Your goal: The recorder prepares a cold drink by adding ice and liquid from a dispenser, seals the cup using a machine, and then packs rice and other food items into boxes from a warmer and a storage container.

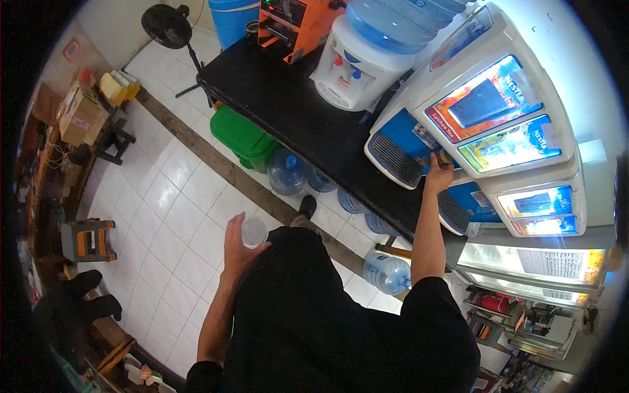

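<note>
My left hand (237, 248) is wrapped around a clear plastic cup (254, 232), held over the tiled floor beside my body. Stretched out to the drinks dispenser (496, 115), my right hand (438, 177) grips what looks like a cup (444, 157) below the lit panels. Fingers and the machine's housing hide much of that cup, so its contents are unclear. Left of this hand a slatted drip tray (395, 153) juts from the dispenser. A second dispenser (533, 204) with its own drip tray (453, 212) stands on the right.
On the black counter (280, 81) are a white water dispenser (361, 64) with a large bottle and an orange machine (295, 24). Underneath sit a green bin (243, 137) and several water bottles (287, 172). A stool (89, 239) and a standing fan (167, 27) occupy the floor.
</note>
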Action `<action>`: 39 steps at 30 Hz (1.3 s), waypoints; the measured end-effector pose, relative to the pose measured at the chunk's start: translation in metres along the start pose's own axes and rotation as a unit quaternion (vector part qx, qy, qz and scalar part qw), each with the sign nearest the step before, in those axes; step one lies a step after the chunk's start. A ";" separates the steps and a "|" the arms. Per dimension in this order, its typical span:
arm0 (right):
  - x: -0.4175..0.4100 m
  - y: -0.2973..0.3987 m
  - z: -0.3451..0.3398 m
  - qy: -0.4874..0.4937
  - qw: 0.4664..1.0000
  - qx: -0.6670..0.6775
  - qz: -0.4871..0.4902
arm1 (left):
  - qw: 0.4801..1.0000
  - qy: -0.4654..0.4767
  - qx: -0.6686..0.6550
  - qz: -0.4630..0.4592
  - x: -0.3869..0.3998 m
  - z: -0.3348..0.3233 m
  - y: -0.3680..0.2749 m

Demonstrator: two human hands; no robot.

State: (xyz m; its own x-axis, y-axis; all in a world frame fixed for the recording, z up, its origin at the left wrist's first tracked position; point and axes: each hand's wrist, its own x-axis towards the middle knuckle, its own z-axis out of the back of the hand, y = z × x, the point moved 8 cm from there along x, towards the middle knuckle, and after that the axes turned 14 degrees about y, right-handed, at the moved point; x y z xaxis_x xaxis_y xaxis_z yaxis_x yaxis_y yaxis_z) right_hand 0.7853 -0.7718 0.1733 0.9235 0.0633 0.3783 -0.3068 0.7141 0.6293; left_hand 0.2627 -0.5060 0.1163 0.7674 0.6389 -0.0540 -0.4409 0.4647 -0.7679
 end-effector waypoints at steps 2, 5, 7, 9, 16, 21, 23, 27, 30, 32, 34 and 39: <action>0.001 0.000 0.001 0.017 1.000 -0.002 -0.014 | 1.000 0.016 0.001 -0.023 0.016 -0.009 -0.009; 0.000 -0.001 0.003 0.028 0.999 -0.006 -0.028 | 0.997 0.059 -0.019 -0.050 0.048 -0.026 -0.029; -0.002 -0.002 0.007 0.022 0.999 -0.007 -0.029 | 0.994 0.085 -0.036 -0.053 0.072 -0.040 -0.042; -0.006 0.003 0.008 0.038 0.999 0.012 0.008 | 0.989 0.072 -0.027 -0.124 0.091 -0.053 -0.064; -0.038 0.017 0.019 0.143 0.986 0.089 0.008 | 0.958 0.176 -0.111 -0.197 0.142 -0.088 -0.140; -0.085 0.080 0.036 0.246 0.962 0.106 0.058 | 0.957 0.192 -0.125 -0.180 0.155 -0.095 -0.173; -0.106 0.115 0.037 0.280 0.949 0.093 0.107 | 0.956 0.195 -0.113 -0.187 0.159 -0.094 -0.179; -0.137 0.148 0.028 0.290 0.925 -0.039 0.242 | 0.958 0.197 -0.075 -0.194 0.160 -0.090 -0.187; -0.146 0.164 0.027 0.301 0.910 -0.093 0.270 | 0.958 0.212 -0.062 -0.184 0.158 -0.083 -0.188; -0.149 0.171 0.026 0.304 0.899 -0.112 0.294 | 0.958 0.217 -0.053 -0.181 0.156 -0.081 -0.184; -0.155 0.182 0.026 0.286 0.881 -0.144 0.348 | 0.959 0.219 -0.045 -0.175 0.154 -0.079 -0.180; -0.159 0.193 0.021 0.293 0.862 -0.159 0.383 | 0.961 0.229 0.000 -0.156 0.154 -0.078 -0.170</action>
State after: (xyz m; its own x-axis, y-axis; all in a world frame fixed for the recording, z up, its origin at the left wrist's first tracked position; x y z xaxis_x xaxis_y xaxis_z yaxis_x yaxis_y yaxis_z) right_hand 0.5746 -0.6587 0.2484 0.4646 0.8753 0.1340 -0.8852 0.4553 0.0950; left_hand 0.4922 -0.5343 0.1885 0.9865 0.1321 -0.0970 -0.1568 0.5897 -0.7923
